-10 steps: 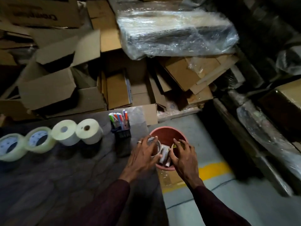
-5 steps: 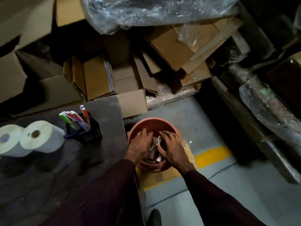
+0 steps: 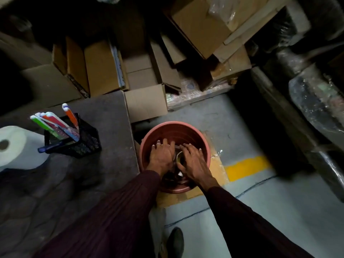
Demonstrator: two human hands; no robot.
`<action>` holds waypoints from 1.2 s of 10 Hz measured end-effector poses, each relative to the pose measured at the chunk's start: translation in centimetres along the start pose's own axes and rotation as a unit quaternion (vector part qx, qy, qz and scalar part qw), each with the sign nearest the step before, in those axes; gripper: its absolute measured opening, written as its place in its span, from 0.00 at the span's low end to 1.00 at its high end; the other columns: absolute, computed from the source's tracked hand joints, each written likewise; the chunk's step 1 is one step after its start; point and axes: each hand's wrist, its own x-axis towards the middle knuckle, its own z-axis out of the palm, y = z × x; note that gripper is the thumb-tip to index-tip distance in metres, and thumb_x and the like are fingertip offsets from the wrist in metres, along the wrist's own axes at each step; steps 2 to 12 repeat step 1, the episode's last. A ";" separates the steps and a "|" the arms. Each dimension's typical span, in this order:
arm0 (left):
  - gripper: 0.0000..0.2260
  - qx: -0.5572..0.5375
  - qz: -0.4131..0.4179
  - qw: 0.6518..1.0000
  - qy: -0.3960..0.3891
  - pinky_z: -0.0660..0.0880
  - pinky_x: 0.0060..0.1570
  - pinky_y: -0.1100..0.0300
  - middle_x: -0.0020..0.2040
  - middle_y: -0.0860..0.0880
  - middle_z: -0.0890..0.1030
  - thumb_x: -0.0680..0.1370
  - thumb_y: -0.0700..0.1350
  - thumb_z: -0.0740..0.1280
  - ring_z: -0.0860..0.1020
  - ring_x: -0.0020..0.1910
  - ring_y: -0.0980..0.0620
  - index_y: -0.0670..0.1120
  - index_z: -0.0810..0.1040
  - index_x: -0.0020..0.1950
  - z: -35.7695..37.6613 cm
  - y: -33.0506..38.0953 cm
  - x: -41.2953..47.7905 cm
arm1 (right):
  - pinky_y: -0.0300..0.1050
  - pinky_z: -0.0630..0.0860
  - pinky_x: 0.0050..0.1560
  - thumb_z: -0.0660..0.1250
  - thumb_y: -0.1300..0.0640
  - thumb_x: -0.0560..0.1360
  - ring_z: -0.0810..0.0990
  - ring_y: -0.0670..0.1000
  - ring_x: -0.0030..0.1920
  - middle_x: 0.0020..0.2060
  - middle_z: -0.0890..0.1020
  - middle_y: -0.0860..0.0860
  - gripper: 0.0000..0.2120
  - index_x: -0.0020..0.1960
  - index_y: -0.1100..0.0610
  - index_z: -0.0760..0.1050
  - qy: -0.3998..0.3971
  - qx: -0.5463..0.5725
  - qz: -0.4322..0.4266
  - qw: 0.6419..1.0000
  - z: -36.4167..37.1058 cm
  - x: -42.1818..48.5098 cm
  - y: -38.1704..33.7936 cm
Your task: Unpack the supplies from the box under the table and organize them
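A terracotta-coloured bucket stands on the floor just right of the table edge. Both my hands are down inside it. My left hand, with a ring on one finger, lies palm down with its fingers spread over the contents. My right hand is beside it, fingers reaching inward. A clear tape roll sits pinched between the two hands. My left hand seems to grip it; my right thumb rests on its edge, with the grip hidden. Other small items lie dark below.
The dark table on the left carries a black mesh holder of coloured markers and a white paper roll. Cardboard boxes crowd the back. Plastic-wrapped goods line the right. A yellow floor stripe and my shoe show below.
My view has tipped down and to the right, so the tape rolls on the table have left the frame. Both hands have sunk deeper into the bucket, with the tape roll between them.
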 end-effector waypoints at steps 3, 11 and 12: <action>0.25 -0.002 0.013 1.000 0.010 0.68 0.67 0.44 0.66 0.40 0.69 0.76 0.52 0.66 0.66 0.70 0.37 0.46 0.65 0.70 0.7 0.0 0.1 | 0.54 0.58 0.77 0.63 0.51 0.79 0.63 0.57 0.75 0.73 0.69 0.57 0.26 0.74 0.57 0.66 0.039 0.025 -0.006 0.999 0.0 -0.2 -0.5; 0.25 -0.002 0.013 1.000 0.010 0.68 0.67 0.44 0.66 0.40 0.69 0.76 0.52 0.66 0.66 0.70 0.37 0.46 0.65 0.70 0.7 0.0 0.1 | 0.54 0.58 0.77 0.63 0.51 0.79 0.63 0.57 0.75 0.73 0.69 0.57 0.26 0.74 0.57 0.66 0.039 0.025 -0.006 0.999 0.0 -0.2 -0.5; 0.25 -0.002 0.013 1.000 0.010 0.68 0.67 0.44 0.66 0.40 0.69 0.76 0.52 0.66 0.66 0.70 0.37 0.46 0.65 0.70 0.7 0.0 0.1 | 0.54 0.58 0.77 0.63 0.51 0.79 0.63 0.57 0.75 0.73 0.69 0.57 0.26 0.74 0.57 0.66 0.039 0.025 -0.006 0.999 0.0 -0.2 -0.5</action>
